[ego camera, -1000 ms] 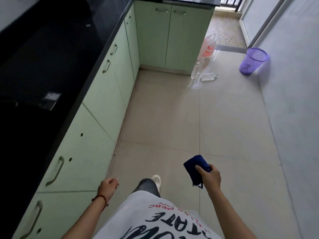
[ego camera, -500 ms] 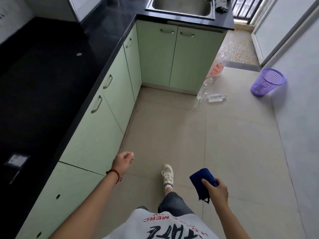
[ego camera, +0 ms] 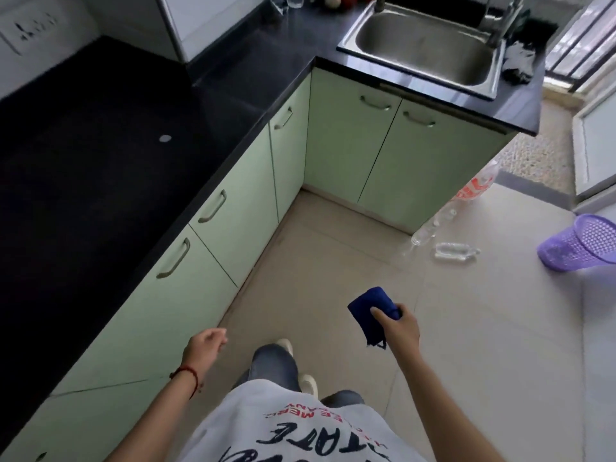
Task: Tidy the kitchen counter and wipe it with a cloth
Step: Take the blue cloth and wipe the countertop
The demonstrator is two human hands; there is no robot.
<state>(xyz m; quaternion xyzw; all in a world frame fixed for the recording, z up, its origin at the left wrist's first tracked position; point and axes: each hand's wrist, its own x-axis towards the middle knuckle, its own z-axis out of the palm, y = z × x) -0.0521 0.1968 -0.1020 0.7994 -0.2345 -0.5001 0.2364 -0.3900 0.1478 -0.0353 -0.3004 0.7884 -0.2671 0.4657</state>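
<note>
While walking between the cabinets, no wiping under way. Right hand [ego camera: 398,328] lower centre-right of frame, fingers clamped round a folded blue cloth [ego camera: 368,311], thumb pressed on its face, a loose corner hanging below the fist. Cloth held over the floor [ego camera: 466,328], well apart from the black table [ego camera: 110,168] running up the left side and across the top of the frame. Left hand [ego camera: 205,345] lower centre-left, near the green cabinet fronts [ego camera: 233,208], fingers loosely curled, holding nothing.

Table surface mostly bare: one small pale round spot [ego camera: 165,138] at mid-left. Steel sink [ego camera: 423,45] set in the table at upper right, dark rag-like bundle [ego camera: 518,63] just beside its right rim. Glassware and some round items at the top edge, too blurred to name. On the floor at right: clear plastic bottles [ego camera: 455,253] lying and leaning by the cabinet corner, purple mesh bin [ego camera: 581,243] near the wall.

Judged step: approach phase, cloth in hand, heading for the table. Next move calls for closing on the table edge, lifting the right hand above it, flattening the cloth onto the black top and sweeping. Left hand free to shift the pale spot or the clutter near the sink out of the cloth's path first.
</note>
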